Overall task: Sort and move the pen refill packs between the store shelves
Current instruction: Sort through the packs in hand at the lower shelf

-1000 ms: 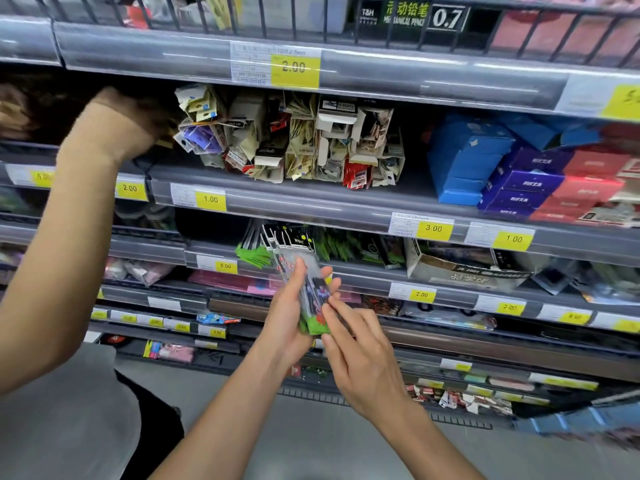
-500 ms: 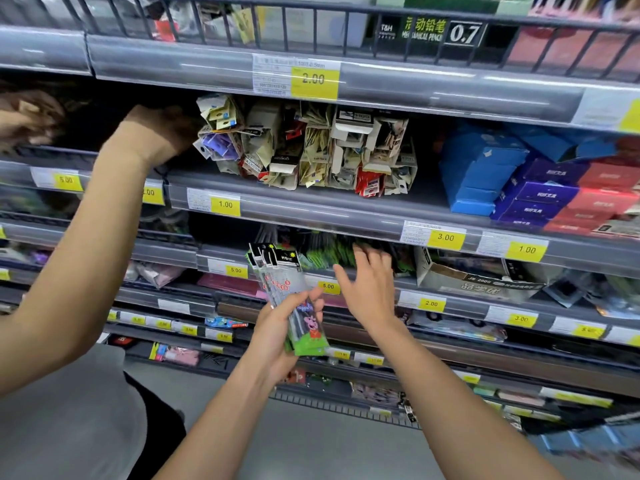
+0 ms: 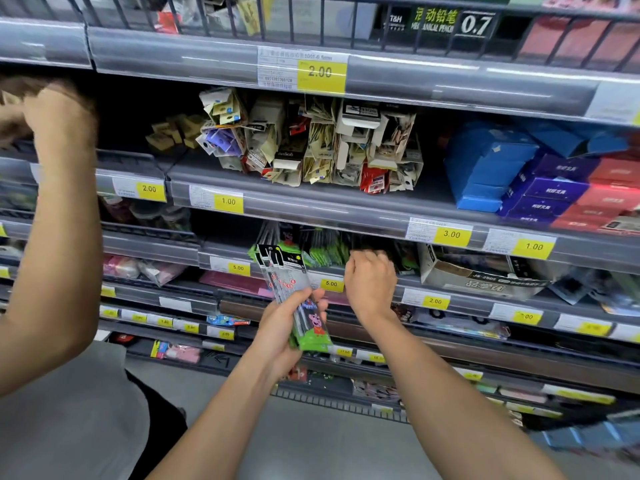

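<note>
Gripping a fan of refill packs [image 3: 294, 299] in your left hand [image 3: 280, 327], your right hand [image 3: 369, 282] curls into the shelf [image 3: 381, 282] row; more remain there.

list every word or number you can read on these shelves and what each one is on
"T&H", "0.7": black sign on top shelf
"2.00": yellow price tag under top shelf
"2.00", "1.00": yellow tags on second rail
"3.00", "1.00": yellow tags right of them
"5.00", "5.00", "2.00": yellow tags on third rail
"JS-2505": grey cardboard box
Lower tags, pack print: too blurred.
</note>
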Motion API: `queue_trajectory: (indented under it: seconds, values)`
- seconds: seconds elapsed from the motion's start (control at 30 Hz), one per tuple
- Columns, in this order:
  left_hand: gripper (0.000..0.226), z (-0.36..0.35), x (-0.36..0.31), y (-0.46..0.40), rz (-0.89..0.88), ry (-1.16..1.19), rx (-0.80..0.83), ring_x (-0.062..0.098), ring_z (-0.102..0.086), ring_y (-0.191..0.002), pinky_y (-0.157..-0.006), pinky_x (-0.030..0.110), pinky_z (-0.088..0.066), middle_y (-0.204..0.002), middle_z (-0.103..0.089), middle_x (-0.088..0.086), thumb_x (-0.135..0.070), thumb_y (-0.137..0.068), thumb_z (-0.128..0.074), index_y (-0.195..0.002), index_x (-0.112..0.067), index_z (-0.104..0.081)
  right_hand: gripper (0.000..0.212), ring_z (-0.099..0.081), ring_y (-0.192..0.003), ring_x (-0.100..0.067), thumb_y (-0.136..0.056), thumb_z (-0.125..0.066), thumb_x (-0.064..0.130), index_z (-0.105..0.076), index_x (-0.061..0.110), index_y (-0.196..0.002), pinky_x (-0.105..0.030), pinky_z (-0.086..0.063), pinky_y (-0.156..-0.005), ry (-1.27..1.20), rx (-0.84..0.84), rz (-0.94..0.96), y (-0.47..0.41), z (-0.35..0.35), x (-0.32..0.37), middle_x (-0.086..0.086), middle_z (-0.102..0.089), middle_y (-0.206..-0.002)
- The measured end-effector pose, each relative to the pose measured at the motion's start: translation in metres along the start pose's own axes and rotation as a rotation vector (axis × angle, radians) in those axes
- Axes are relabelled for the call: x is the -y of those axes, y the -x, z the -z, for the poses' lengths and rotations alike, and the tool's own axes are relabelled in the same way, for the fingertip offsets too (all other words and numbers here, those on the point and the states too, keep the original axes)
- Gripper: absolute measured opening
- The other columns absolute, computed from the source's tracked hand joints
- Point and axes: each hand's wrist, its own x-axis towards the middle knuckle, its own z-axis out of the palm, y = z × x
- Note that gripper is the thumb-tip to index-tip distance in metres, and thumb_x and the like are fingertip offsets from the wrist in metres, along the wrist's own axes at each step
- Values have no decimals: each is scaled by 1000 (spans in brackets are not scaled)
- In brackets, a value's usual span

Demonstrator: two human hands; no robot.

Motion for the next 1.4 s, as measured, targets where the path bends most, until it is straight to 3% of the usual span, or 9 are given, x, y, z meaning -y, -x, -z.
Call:
queue_trajectory:
  seconds: [0.2,0.4,0.6,0.8,0.93,1.03,1.2,1.3,1.4]
  values:
    - [39,-13,6,-4,5,-26,0,23,-70,-86,-85,36,-55,-114,-69,23,-12,-101,-64,-132,12,-62,8,-67,-74,-30,-82,-77,-1,-78,3,-88,-37,-57,-53,-119,-184,95,10,-1,-6,-9,-74,-78]
    - [38,-15,11,-7,6,-49,-6,20,-74,-82,-75,33,-61,-114,-73,20,-13,-100,-65,-132,6,-63,43,-59,-103,-33,-88,-74,44,-74,7,-108,-40,-54,-66,99,41,-61,9,-6,-11,-13,-68,-106]
    - [39,-11,8,-9,6,-76,-3,21,-73,-86,-77,33,-61,-108,-75,18,-15,-98,-68,-130,8,-65,22,-61,-92,-36,-91,-71,23,-77,5,-80,-36,-48,-54,65,-116,-61,2,-6,-12,-14,-68,-92]
    - [32,-17,6,-13,-10,-99,-6,20,-75,-84,-74,31,-63,-110,-75,19,-15,-100,-66,-124,6,-67,9,-63,-60,-33,-91,-71,11,-76,3,-90,-33,-45,-49,-121,-327,-39,2,13,-9,-13,-68,-89]
    - [39,-27,7,-15,-4,-97,-2,25,-77,-88,-79,38,-64,-113,-75,22,-23,-98,-70,-124,5,-67,14,-67,-73,-17,-98,-67,10,-76,0,-101,-19,-51,-62,-177,-426,120,41,35,-9,-9,-72,-102]
    - [52,-36,9,-13,20,-106,29,33,-76,-93,-83,44,-64,-115,-75,25,-40,-97,-67,-124,4,-69,16,-69,-95,-16,-97,-71,10,-75,-3,-106,-18,-55,-93,-176,-432,355,87,45,-5,-13,-73,-106]
    - [82,-37,9,-6,47,-27,166,34,-72,-93,-86,44,-62,-111,-72,27,-76,-91,-50,-125,-5,-72,18,-69,-104,-24,-96,-69,7,-76,-3,-110,-31,-59,-89,-281,-286,393,112,64,-6,-16,-71,-115]
    - [59,-31,11,1,21,-90,228,33,-73,-100,-95,47,-59,-113,-73,24,-50,-88,-76,-124,-4,-72,23,-67,-109,-26,-95,-72,14,-75,1,-113,-35,-59,-89,-377,-198,471,107,80,-8,-13,-69,-121]
    - [53,-28,8,9,26,-134,254,33,-76,-94,-84,43,-63,-115,-74,27,-24,-79,-82,-124,2,-72,26,-67,-112,-25,-95,-72,20,-76,1,-112,-38,-56,-94,-559,-149,502,107,97,-9,-11,-72,-119]
